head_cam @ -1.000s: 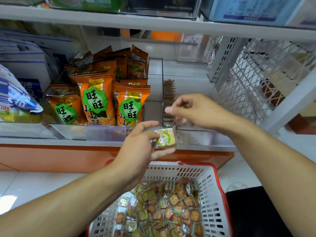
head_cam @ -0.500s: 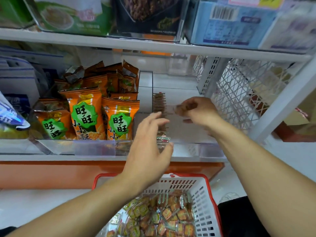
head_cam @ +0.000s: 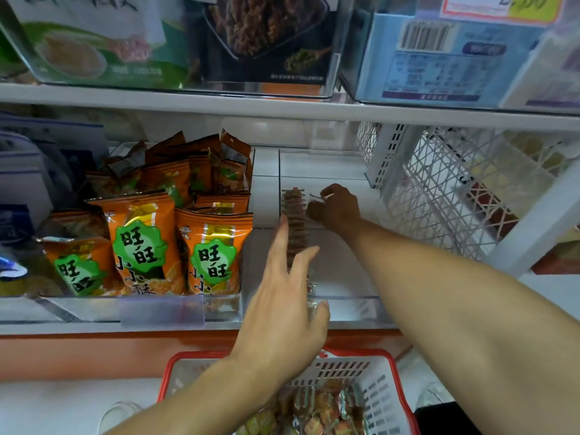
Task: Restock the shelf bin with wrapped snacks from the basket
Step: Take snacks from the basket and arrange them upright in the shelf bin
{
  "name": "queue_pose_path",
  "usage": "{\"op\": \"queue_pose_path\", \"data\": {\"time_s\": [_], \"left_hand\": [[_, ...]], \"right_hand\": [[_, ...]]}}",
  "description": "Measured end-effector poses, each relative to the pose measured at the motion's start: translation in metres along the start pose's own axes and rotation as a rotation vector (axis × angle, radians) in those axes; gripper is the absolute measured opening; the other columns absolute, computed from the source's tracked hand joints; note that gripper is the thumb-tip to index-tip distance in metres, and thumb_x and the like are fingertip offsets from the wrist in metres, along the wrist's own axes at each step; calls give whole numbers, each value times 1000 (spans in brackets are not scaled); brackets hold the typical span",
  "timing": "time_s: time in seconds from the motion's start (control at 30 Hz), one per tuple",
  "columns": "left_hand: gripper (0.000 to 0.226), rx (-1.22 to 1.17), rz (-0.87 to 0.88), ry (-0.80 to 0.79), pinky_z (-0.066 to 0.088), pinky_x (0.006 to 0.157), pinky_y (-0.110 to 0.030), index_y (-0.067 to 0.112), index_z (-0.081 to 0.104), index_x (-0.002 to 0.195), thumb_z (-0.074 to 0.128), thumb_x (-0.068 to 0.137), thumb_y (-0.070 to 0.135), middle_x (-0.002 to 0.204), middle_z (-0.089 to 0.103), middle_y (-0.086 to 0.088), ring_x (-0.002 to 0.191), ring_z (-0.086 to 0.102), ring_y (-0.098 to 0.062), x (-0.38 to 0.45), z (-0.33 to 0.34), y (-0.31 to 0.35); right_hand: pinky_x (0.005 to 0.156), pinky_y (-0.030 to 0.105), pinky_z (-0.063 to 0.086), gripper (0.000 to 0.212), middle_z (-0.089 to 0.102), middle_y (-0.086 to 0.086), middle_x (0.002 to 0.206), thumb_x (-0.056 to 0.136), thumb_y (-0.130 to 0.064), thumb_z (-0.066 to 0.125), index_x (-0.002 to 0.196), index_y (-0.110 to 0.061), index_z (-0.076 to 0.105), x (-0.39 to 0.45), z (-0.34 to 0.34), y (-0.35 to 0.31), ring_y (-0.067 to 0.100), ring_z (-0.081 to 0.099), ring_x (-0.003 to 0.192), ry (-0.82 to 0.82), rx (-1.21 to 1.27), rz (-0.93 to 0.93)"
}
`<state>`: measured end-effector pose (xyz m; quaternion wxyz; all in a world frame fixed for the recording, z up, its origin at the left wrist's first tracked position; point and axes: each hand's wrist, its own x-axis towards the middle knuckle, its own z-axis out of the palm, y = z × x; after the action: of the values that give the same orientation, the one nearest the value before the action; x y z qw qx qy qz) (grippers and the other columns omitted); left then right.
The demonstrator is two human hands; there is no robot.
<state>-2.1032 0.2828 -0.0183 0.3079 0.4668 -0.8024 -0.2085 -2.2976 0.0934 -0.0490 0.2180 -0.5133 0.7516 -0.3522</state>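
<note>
The clear shelf bin (head_cam: 342, 298) holds one row of wrapped snacks (head_cam: 294, 221) along its 9 o'clock wall; the right hand (head_cam: 335, 208), fingers curled, pinches a thin wrapper beside the row's far end, while the left hand (head_cam: 284, 312) spreads wide before the row's near end. At 6 o'clock the red-rimmed basket (head_cam: 381, 390) holds more snacks. Orange bags (head_cam: 141, 240) fill the bin at 9 o'clock.

A shop is indicated by shelves (head_cam: 282, 113) stocked with packaged snack bags (head_cam: 141, 243), clear display bins (head_cam: 342, 298) and a red-rimmed shopping basket (head_cam: 389, 387).

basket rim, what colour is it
Red, around white slatted walls; the basket rim shows in the head view, the only one.
</note>
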Motion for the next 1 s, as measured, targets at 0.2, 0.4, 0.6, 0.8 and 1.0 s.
{"op": "queue_pose_path", "data": {"time_s": [0.2, 0.4, 0.6, 0.8, 1.0], "left_hand": [[75, -1, -9, -18, 45, 88, -24, 45, 21, 149, 67, 91, 33, 159, -37, 23, 141, 40, -13, 0, -2, 1], [76, -6, -25, -39, 47, 92, -26, 44, 19, 149, 67, 91, 34, 157, -40, 26, 147, 35, -13, 1, -4, 4], [70, -4, -9, -58, 47, 95, -27, 41, 26, 147, 67, 91, 34, 158, -40, 22, 149, 34, -16, 0, -6, 1], [66, 1, 24, -87, 47, 101, -28, 38, 30, 146, 67, 92, 31, 158, -41, 20, 153, 26, -19, -6, -8, 0], [45, 17, 103, -4, 14, 120, -18, 29, 47, 130, 67, 90, 25, 163, 19, 6, 154, 6, -8, -21, -20, 9]], "right_hand": [[79, 27, 42, 50, 57, 7, 114, 82, -18, 80, 122, -10, 50, 11, 11, 2, 23, 57, 104, 143, -26, 52], [77, 30, 52, 25, 70, 18, 111, 85, -10, 72, 108, -1, 68, 14, 13, -5, 32, 68, 105, 92, -142, 206], [86, 29, 52, 26, 71, 17, 115, 86, -5, 68, 111, -4, 71, 13, 18, -6, 31, 67, 110, 92, -159, 147], [82, 20, 46, 28, 67, 9, 124, 87, -3, 68, 112, -14, 72, -1, -11, -8, 23, 64, 112, 34, -125, 66], [79, 15, 44, 24, 73, -5, 102, 85, 2, 63, 95, -18, 72, -67, -47, -59, 12, 68, 97, 193, 67, -213]]}}
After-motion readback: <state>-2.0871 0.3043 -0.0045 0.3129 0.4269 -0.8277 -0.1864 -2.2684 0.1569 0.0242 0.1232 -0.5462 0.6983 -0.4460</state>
